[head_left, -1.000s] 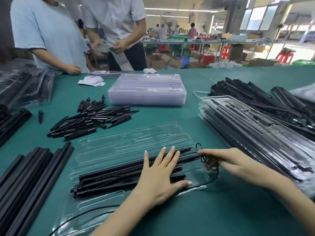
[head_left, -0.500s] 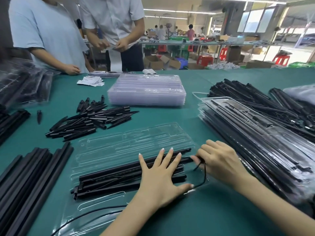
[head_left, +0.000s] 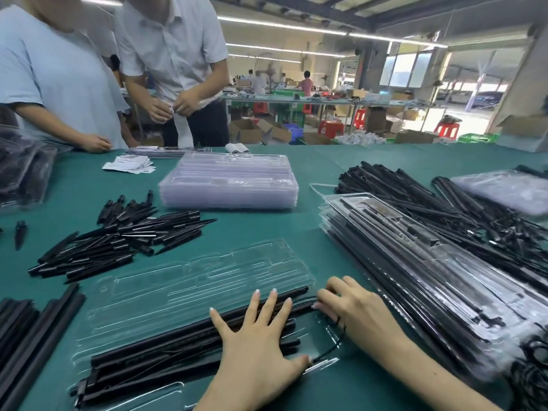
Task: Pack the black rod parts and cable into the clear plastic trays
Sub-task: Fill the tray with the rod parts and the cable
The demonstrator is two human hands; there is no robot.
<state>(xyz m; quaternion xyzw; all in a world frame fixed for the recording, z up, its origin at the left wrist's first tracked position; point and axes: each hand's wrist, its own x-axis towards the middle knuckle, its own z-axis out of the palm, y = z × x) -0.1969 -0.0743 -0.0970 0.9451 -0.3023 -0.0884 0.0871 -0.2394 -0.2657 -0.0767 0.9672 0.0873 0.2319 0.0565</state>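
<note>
Rods bedded in the open clear tray at near centre of the green table.

Cable mostly hidden under right hand, grip unclear, fingertips curled at rod ends; left hand flat, fingers spread, pressing black rods.

Black rods bundled lengthwise in clear tray; thin black cable at right end

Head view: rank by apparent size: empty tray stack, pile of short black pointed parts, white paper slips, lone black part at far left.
1-2. Pile of short black pointed parts and empty tray stack: similar, pile nearer, unranked.
3. White paper slips.
4. Lone black part.
</note>
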